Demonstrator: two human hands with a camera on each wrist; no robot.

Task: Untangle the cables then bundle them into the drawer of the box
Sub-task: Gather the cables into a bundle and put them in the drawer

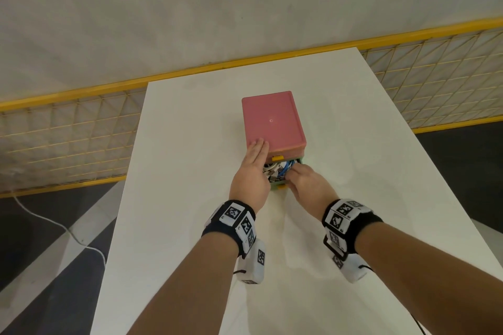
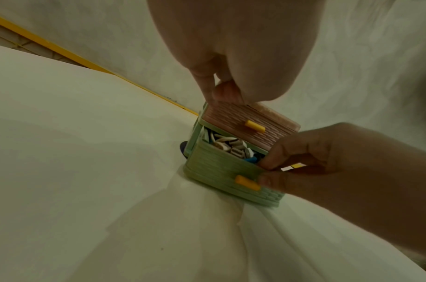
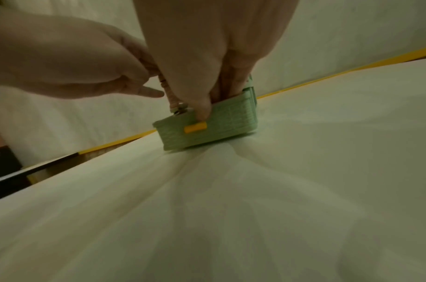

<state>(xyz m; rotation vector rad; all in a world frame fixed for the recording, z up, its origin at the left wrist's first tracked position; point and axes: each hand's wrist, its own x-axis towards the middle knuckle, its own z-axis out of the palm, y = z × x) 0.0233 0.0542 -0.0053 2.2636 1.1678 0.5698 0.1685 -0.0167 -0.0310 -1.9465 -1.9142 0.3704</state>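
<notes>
A pink box (image 1: 273, 119) stands mid-table, its green bottom drawer (image 2: 219, 169) pulled partway out toward me. White and blue cables (image 1: 279, 168) lie piled inside the drawer (image 2: 231, 146). My left hand (image 1: 258, 145) presses flat, fingers straight, on the box's near left top corner. My right hand (image 1: 293, 174) pinches the drawer's front wall at its right end. Its fingers reach inside and its thumb (image 3: 203, 112) sits on the outside, just above the yellow handle (image 3: 195, 128). Another yellow handle (image 2: 255, 126) sits on the pink drawer front above.
The white table (image 1: 190, 226) reaches well beyond the box on all sides. A yellow mesh fence (image 1: 68, 139) runs behind the table along a grey wall. A white cord (image 1: 54, 223) lies on the dark floor at the left.
</notes>
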